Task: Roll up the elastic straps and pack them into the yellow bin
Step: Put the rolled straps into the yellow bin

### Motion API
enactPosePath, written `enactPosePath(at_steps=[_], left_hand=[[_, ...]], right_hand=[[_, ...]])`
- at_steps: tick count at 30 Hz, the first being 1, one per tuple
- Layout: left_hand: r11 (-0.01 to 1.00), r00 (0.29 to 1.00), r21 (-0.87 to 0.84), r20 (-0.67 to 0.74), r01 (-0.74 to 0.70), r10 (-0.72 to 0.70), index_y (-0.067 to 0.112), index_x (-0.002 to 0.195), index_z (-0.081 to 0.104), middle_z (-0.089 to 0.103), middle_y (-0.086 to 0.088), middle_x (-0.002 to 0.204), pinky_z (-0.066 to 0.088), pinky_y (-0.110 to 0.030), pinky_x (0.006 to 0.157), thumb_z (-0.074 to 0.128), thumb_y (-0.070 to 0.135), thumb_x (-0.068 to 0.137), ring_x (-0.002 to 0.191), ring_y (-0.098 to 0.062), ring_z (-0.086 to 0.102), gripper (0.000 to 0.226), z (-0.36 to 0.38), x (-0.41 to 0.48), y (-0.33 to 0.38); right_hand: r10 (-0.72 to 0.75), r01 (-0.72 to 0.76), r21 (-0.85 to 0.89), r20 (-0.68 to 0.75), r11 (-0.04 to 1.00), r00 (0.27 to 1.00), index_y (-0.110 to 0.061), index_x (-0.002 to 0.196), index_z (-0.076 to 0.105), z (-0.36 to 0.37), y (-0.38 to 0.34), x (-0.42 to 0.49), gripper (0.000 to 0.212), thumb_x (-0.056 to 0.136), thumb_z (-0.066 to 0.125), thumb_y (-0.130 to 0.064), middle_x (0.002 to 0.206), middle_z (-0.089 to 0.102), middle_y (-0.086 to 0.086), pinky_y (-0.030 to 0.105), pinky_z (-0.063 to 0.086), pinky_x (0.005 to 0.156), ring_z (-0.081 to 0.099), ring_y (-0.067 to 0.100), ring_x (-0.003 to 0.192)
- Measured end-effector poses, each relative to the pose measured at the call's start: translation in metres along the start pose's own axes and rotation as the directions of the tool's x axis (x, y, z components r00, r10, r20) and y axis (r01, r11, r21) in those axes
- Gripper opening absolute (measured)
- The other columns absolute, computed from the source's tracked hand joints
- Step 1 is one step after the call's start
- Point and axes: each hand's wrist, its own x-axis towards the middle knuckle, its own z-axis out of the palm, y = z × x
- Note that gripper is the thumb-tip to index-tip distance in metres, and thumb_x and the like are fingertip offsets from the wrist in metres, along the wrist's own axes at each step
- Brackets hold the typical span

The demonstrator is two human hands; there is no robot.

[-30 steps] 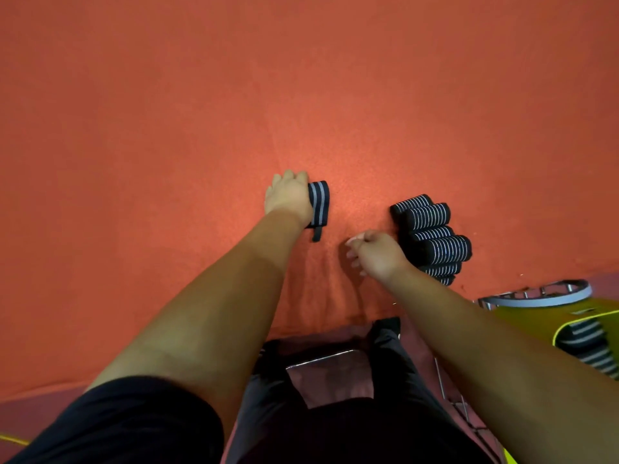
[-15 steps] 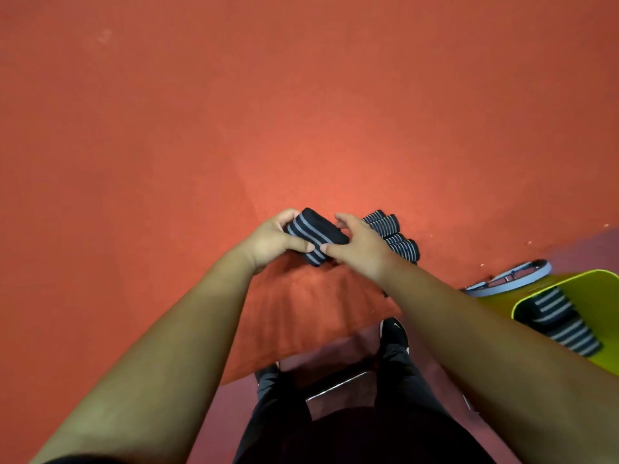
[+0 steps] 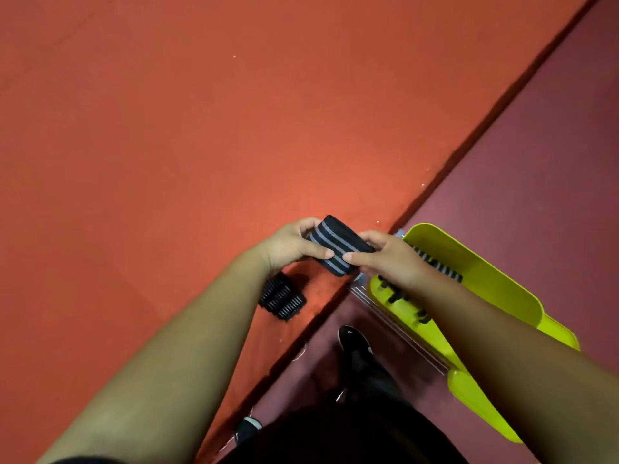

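Head view: the left hand (image 3: 288, 244) pinches one end of a rolled strap (image 3: 338, 247) above the edge of the orange counter (image 3: 167, 162), where a pile of rolled straps (image 3: 283, 298) lies below the wrist. The right hand (image 3: 390, 259) pinches the other end, so each grip is clamped on the roll. Further rolls (image 3: 442, 267) lie inside the yellow bin (image 3: 502, 286), just beside the right hand.

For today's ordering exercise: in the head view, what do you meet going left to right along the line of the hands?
left hand → rolled strap → right hand → yellow bin
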Motion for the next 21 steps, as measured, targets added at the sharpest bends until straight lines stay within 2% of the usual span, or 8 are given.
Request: enactPosePath(at_steps=[3, 6, 9, 12, 15, 18, 19, 21], left_hand=[[0.989, 0.999, 0.145, 0.035, 0.02, -0.026, 0.003, 0.124, 0.067, 0.074, -0.008, 0.109, 0.061, -0.031, 0.094, 0.082, -0.008, 0.086, 0.097, -0.017, 0.072, 0.042, 0.064, 0.045, 0.006], [0.956, 0.995, 0.291, 0.078, 0.04, -0.066, 0.013, 0.111, 0.071, 0.076, -0.006, 0.106, 0.06, -0.039, 0.098, 0.089, 0.01, 0.074, 0.098, -0.02, 0.072, 0.041, 0.118, 0.078, 0.005], [0.885, 0.991, 0.458, 0.058, 0.081, -0.121, 0.013, 0.111, 0.069, 0.07, -0.001, 0.102, 0.059, -0.044, 0.103, 0.086, -0.002, 0.082, 0.095, -0.02, 0.068, 0.037, 0.154, 0.103, -0.006], [0.863, 0.986, 0.491, 0.041, 0.12, -0.161, 0.01, 0.112, 0.066, 0.065, -0.002, 0.099, 0.057, -0.043, 0.107, 0.075, -0.013, 0.089, 0.097, -0.02, 0.064, 0.034, 0.171, 0.116, -0.014], [0.878, 0.987, 0.457, -0.002, 0.146, -0.163, 0.017, 0.101, 0.065, 0.063, 0.001, 0.094, 0.055, -0.031, 0.103, 0.064, -0.014, 0.097, 0.1, -0.019, 0.062, 0.031, 0.172, 0.117, -0.017], [0.888, 0.989, 0.436, -0.063, 0.147, -0.132, 0.015, 0.104, 0.069, 0.069, 0.001, 0.094, 0.054, -0.019, 0.079, 0.064, -0.004, 0.101, 0.086, -0.013, 0.066, 0.02, 0.162, 0.107, -0.021], [0.896, 0.989, 0.419, -0.086, 0.149, -0.124, 0.014, 0.105, 0.069, 0.071, -0.002, 0.094, 0.053, -0.019, 0.073, 0.064, -0.003, 0.102, 0.081, -0.012, 0.066, 0.018, 0.157, 0.102, -0.024], [0.916, 0.985, 0.37, -0.124, 0.156, -0.117, 0.014, 0.1, 0.068, 0.073, -0.006, 0.095, 0.053, -0.022, 0.071, 0.06, -0.004, 0.103, 0.077, -0.013, 0.066, 0.02, 0.148, 0.091, -0.031]], right_hand=[[0.066, -0.064, 0.026, -0.064, 0.998, 0.996, -0.023, 0.118, 0.076, -0.059, 0.039, -0.022, 0.027, 0.093, 0.085, -0.021, 0.084, 0.077, -0.001, 0.031, 0.053, 0.069, 0.068, 0.012, 0.072], [0.151, -0.144, 0.062, -0.137, 0.988, 0.979, -0.026, 0.114, 0.077, -0.099, 0.079, -0.038, 0.029, 0.089, 0.088, -0.018, 0.079, 0.074, -0.003, 0.031, 0.052, 0.065, 0.066, 0.017, 0.07], [0.209, -0.205, 0.041, -0.15, 0.978, 0.966, -0.025, 0.108, 0.077, -0.118, 0.115, -0.046, 0.028, 0.086, 0.09, -0.015, 0.077, 0.073, -0.002, 0.029, 0.05, 0.062, 0.063, 0.017, 0.067], [0.257, -0.266, -0.031, -0.173, 0.963, 0.951, -0.024, 0.104, 0.077, -0.122, 0.144, -0.044, 0.028, 0.082, 0.092, -0.016, 0.079, 0.076, -0.008, 0.021, 0.054, 0.061, 0.067, 0.009, 0.064], [0.284, -0.32, -0.17, -0.205, 0.932, 0.937, -0.028, 0.109, 0.077, -0.112, 0.168, -0.035, 0.036, 0.077, 0.093, -0.032, 0.096, 0.08, -0.009, 0.033, 0.062, 0.079, 0.076, 0.014, 0.086], [0.271, -0.339, -0.382, -0.221, 0.86, 0.937, -0.025, 0.12, 0.074, -0.092, 0.181, -0.025, 0.043, 0.082, 0.09, -0.037, 0.113, 0.078, 0.001, 0.036, 0.056, 0.089, 0.072, 0.024, 0.106], [0.267, -0.34, -0.411, -0.226, 0.846, 0.937, -0.023, 0.123, 0.074, -0.084, 0.183, -0.021, 0.044, 0.084, 0.088, -0.036, 0.116, 0.078, 0.004, 0.035, 0.054, 0.089, 0.071, 0.027, 0.11], [0.269, -0.347, -0.397, -0.239, 0.85, 0.933, -0.021, 0.13, 0.072, -0.067, 0.186, -0.011, 0.043, 0.089, 0.084, -0.031, 0.12, 0.078, 0.008, 0.037, 0.054, 0.093, 0.07, 0.032, 0.116]])
